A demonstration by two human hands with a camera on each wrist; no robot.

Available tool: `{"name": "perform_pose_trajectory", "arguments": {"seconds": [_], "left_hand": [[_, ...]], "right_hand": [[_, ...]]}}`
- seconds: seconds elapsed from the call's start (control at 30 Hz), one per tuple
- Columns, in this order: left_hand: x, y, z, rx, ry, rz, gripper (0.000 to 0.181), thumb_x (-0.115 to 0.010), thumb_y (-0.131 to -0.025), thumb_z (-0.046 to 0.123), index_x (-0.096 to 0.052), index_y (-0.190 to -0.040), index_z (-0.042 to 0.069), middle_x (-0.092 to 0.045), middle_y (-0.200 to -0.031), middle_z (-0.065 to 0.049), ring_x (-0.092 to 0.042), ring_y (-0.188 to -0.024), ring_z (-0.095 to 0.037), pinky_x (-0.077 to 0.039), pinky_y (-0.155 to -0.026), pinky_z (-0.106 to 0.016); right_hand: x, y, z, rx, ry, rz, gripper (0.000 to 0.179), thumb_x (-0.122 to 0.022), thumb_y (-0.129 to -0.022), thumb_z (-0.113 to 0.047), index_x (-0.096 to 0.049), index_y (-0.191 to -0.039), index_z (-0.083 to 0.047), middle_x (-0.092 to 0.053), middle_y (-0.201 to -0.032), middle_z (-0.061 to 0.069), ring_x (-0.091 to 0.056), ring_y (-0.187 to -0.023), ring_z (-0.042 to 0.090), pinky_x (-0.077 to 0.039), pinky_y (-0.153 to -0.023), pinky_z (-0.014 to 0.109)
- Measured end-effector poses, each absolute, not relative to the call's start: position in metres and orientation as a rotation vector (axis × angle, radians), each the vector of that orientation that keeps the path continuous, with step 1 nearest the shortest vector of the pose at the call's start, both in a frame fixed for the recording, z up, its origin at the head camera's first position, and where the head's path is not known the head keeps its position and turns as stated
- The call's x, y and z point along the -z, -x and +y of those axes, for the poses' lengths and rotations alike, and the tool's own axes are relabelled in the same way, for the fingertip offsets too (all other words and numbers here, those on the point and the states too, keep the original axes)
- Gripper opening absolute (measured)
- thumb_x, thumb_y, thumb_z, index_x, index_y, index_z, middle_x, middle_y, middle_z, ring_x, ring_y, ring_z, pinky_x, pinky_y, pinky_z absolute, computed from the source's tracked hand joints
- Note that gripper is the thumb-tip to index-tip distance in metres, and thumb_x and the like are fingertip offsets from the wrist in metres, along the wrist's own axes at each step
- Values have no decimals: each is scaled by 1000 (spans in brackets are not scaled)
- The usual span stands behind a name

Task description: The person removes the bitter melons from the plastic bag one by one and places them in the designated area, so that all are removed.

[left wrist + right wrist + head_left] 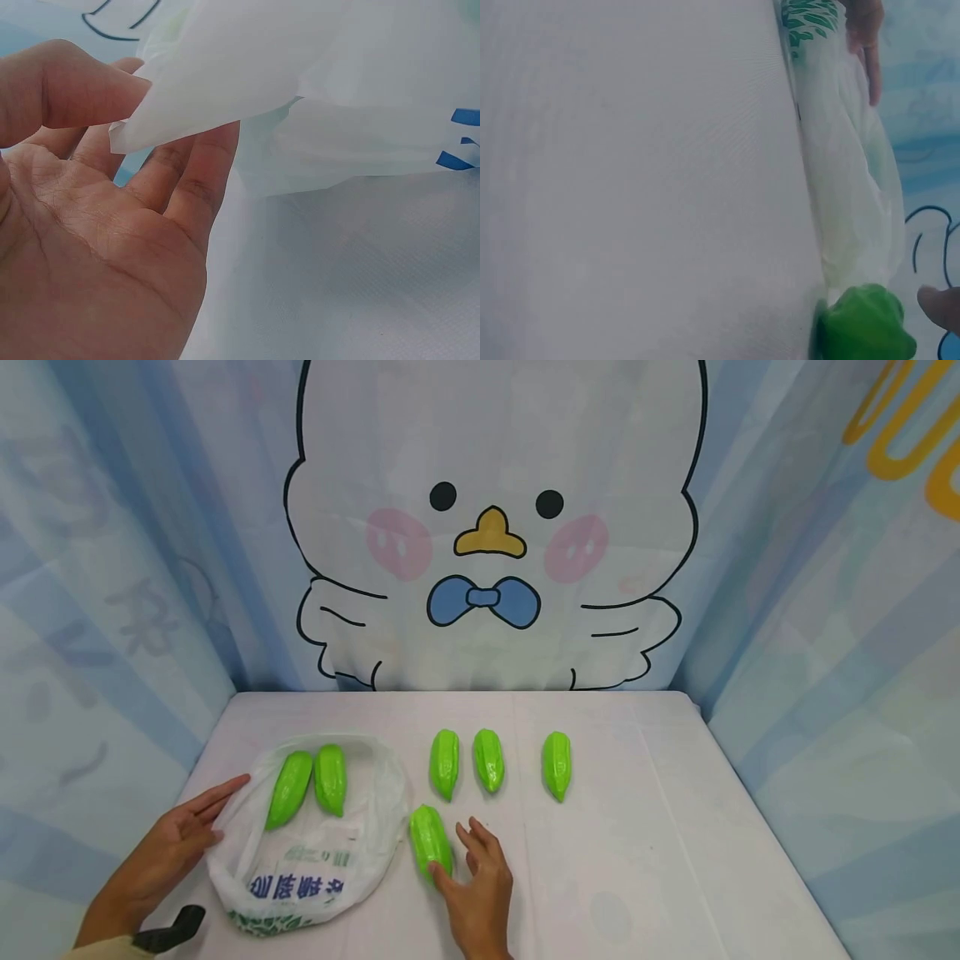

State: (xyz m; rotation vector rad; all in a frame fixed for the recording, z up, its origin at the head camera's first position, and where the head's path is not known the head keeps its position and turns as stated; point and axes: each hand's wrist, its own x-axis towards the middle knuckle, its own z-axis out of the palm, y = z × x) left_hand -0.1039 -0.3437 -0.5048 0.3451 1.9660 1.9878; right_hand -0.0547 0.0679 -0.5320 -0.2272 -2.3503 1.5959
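A white plastic bag [307, 877] with blue and green print lies on the left, its mouth spread wide. My left hand [180, 839] pinches the bag's left edge; in the left wrist view the thumb lies on the front of the plastic and the other fingers pass behind it. Two glossy, ridged green fruits like star fruits [289, 789] [330, 779] lie within the bag's opening. Just right of the bag lies another green star fruit [430, 839]. My right hand [483, 885] is beside it, thumb at its near end and fingers spread apart from its right side.
Three more green star fruits [444, 764] [489, 760] [557, 766] lie in a row behind the right hand. The white-covered table [637, 860] meets a printed curtain [487, 643] at its back edge, with more curtain on both sides.
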Motion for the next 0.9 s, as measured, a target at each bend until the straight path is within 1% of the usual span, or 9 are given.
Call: {"name": "perform_pose_trajectory", "arguments": {"seconds": [0.27, 0.4, 0.5, 0.63, 0.73, 0.9], "left_hand": [[505, 103, -344, -1985, -345, 1975, 69, -46, -110, -3, -18, -171, 9, -40, -158, 34, -47, -137, 18, -53, -102, -15], [505, 103, -344, -1979, -333, 1993, 69, -47, -110, -2, -18, -171, 9, -41, -158, 34, -47, -136, 19, -53, -102, -14], [505, 103, -344, -1985, -327, 1995, 70, -48, -109, -2, -18, -171, 9, -41, -157, 35, -47, -136, 19, -52, -102, -13], [506, 104, -345, -2013, -335, 1978, 70, -48, -109, -5, -18, -171, 8, -43, -157, 35, -47, -136, 19, -52, -102, -12], [507, 104, -345, -2028, -353, 1964, 70, -47, -108, -6, -19, -171, 8, -44, -157, 34, -47, -136, 19, -51, -102, -12], [508, 103, -346, -2040, -373, 1943, 70, -45, -108, -7, -18, -171, 9, -43, -158, 34, -47, -137, 18, -52, -102, -13]], "right_hand": [[526, 58, 63, -1581, 134, -2341, 63, -97, -73, -10, -74, -132, -7, -63, -145, 15, -62, -136, 36, -58, -102, 44], [521, 61, 57, -1497, 46, -2370, 64, -98, -73, -14, -74, -133, -12, -65, -144, 11, -63, -136, 34, -55, -109, 51], [516, 64, 50, -1483, 7, -2391, 66, -98, -73, -16, -74, -135, -17, -65, -145, 8, -63, -137, 30, -50, -113, 55], [508, 68, 38, -1567, -36, -2385, 66, -96, -75, -15, -73, -136, -23, -63, -148, 3, -60, -140, 26, -48, -117, 52], [503, 72, 28, -1622, -76, -2385, 67, -96, -76, -15, -72, -138, -23, -61, -149, -1, -58, -142, 24, -47, -118, 50], [496, 79, 10, -1639, -123, -2417, 68, -96, -77, -16, -71, -140, -20, -61, -151, 3, -57, -143, 23, -48, -119, 47]]}}
